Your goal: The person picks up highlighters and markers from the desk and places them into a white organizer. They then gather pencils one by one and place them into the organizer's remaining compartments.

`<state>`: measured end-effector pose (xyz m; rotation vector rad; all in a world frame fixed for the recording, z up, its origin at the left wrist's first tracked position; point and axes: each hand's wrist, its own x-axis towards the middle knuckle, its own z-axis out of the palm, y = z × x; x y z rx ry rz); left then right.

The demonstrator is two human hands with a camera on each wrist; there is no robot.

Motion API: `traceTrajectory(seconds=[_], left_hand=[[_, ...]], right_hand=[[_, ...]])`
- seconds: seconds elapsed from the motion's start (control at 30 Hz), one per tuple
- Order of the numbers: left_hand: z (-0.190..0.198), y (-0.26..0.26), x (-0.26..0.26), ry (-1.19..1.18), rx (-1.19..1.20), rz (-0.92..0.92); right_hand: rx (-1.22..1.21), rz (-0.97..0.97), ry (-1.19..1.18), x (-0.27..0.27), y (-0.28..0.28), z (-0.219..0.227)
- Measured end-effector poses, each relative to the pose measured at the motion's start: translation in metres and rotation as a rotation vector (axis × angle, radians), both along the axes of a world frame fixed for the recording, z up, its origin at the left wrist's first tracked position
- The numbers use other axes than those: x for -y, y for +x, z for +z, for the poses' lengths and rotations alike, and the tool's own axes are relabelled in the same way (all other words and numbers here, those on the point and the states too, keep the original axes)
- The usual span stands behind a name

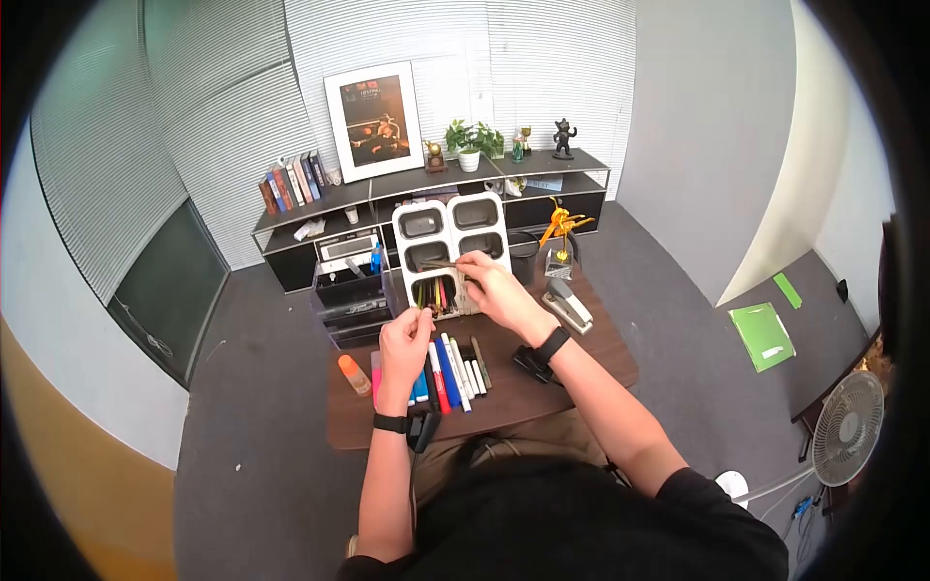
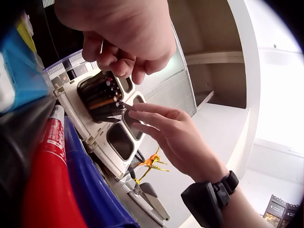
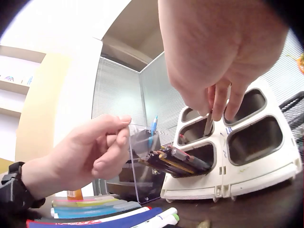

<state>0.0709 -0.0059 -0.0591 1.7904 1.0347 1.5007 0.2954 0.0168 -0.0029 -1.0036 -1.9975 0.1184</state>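
So the thin dark stick (image 1: 439, 263) is up at the right hand's (image 1: 496, 290) fingertips, pinched between thumb and fingers, just over a middle compartment of the white organizer (image 3: 222, 159). Can't really tell if the stick touches the compartment wall. The right arm comes in at a slant from the lower right, back of the hand mostly up, fingers aimed left.

Left hand (image 1: 403, 351) is lower and nearer the body, forearm running pretty much straight ahead. Its fingers are loosely curled with the thumb stretched out, and there's a gap between thumb tip and index, so it looks like it's not gripping anything. Right beyond it, the near-left compartment is stuffed with a bunch of pencils (image 3: 178, 160).

Just to the right of the left wrist there's a row of markers lying on the table (image 1: 605, 363): a red marker (image 1: 441, 385), a blue marker (image 1: 450, 373), some white ones. An orange-capped bottle (image 1: 355, 376) sits left of that hand, and a clear desk holder (image 1: 351, 308) is ahead and left of it.

Off to the right of the right hand you've got a stapler (image 1: 569, 304), with a trophy with an orange ribbon (image 1: 560, 259) beyond it. Way past both hands: a low cabinet with a potted plant (image 1: 469, 145) and a framed poster (image 1: 376, 126).
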Motion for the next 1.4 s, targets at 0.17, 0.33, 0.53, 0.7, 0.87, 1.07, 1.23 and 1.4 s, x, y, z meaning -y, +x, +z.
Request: traceTrajectory(seconds=[0.17, 0.33, 0.53, 0.7, 0.87, 1.07, 1.23, 1.4], left_hand=[[0.007, -0.002, 0.005, -0.081, -0.016, 0.003], [-0.002, -0.001, 0.001, -0.076, -0.001, 0.001], [-0.004, -0.001, 0.001, -0.076, 0.025, -0.012], [-0.01, 0.0, -0.004, -0.013, 0.018, -0.03], [-0.012, -0.001, -0.004, -0.023, 0.044, -0.045], [-0.01, 0.002, -0.004, -0.027, 0.052, -0.038], [-0.01, 0.001, -0.004, -0.019, 0.034, -0.044], [-0.006, 0.001, -0.002, -0.011, 0.02, -0.038]], right_hand=[[-0.064, -0.01, 0.044, 0.041, 0.008, 0.012], [-0.159, -0.045, 0.01, 0.068, 0.026, 0.011], [-0.157, -0.052, -0.05, 0.078, 0.051, 0.002], [-0.137, -0.094, -0.149, 0.082, 0.061, -0.001], [-0.171, -0.107, -0.157, 0.084, 0.069, -0.001], [-0.316, -0.072, -0.288, 0.071, 0.088, -0.007], [-0.256, -0.095, -0.326, 0.076, 0.093, -0.002], [0.062, -0.193, -0.387, 0.094, 0.079, 0.009]])
